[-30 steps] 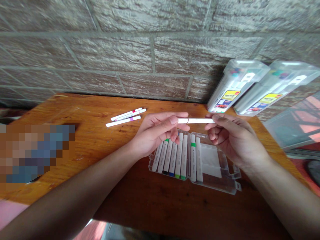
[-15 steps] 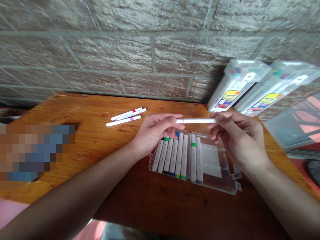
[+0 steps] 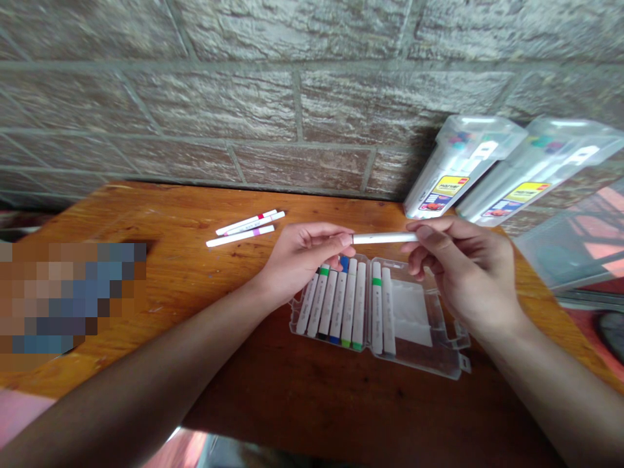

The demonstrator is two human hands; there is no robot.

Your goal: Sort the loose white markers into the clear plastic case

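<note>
A white marker (image 3: pixel 383 238) is held level above the table between my two hands. My left hand (image 3: pixel 312 250) pinches its left end with thumb and fingers. The right end sits in the grip of my right hand (image 3: pixel 455 257). Below them lies an open clear plastic case (image 3: pixel 419 365). Several white markers (image 3: pixel 347 305) stand side by side in its left half, some with green, blue or black ends. Two more markers (image 3: pixel 383 309) rest in the right half, beside a white paper piece (image 3: pixel 412 312). My left fingers hide the tops of some markers.
Three loose white markers (image 3: pixel 244 235) with red and purple bands lie on the wooden table (image 3: pixel 160 260), left of my hands. Two tall clear marker boxes (image 3: pixel 451 169) lean at the back right by the stone-patterned wall (image 3: pixel 263 104). A blurred-out patch covers the left edge.
My left fingers have shifted slightly along the left end of the held marker, covering the brown band seen there before. The case and loose markers stay put.
</note>
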